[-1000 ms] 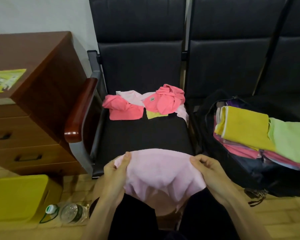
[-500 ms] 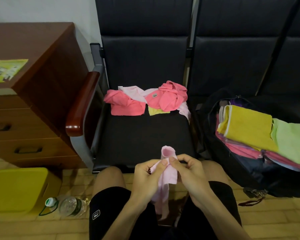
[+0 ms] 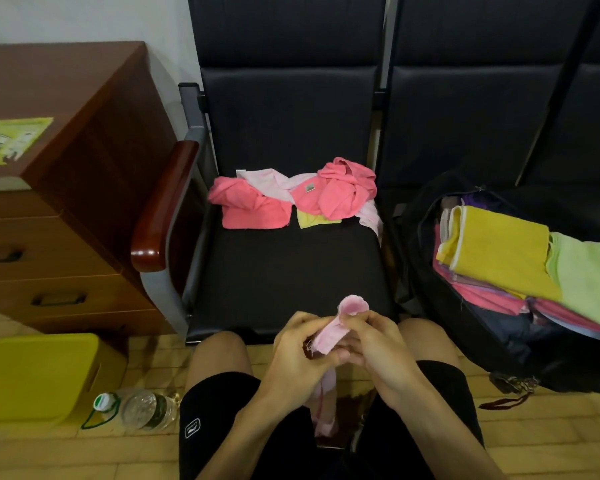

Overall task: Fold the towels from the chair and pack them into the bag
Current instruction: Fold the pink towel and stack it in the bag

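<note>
A light pink towel [image 3: 329, 336] is folded in half between my two hands, just above my knees in front of the black chair seat [image 3: 284, 271]. My left hand [image 3: 300, 355] and my right hand [image 3: 374, 344] both pinch its edges together; the rest hangs down between my legs. At the back of the seat lies a heap of unfolded towels [image 3: 291, 199], coral pink, pale pink and a bit of yellow. The open black bag [image 3: 430, 271] on the right holds a stack of folded towels, with a yellow towel [image 3: 499, 251] and a light green towel [image 3: 589, 271] on top.
A brown wooden drawer cabinet [image 3: 66, 209] stands to the left, beside the chair's wooden armrest [image 3: 163, 206]. On the floor at lower left are a yellow box [image 3: 35, 375] and a lying water bottle [image 3: 136, 408]. More black seats are behind the bag.
A second ago I held the pink towel spread wide between both hands. I have brought my hands together, so the towel is folded in half and hangs narrow.
</note>
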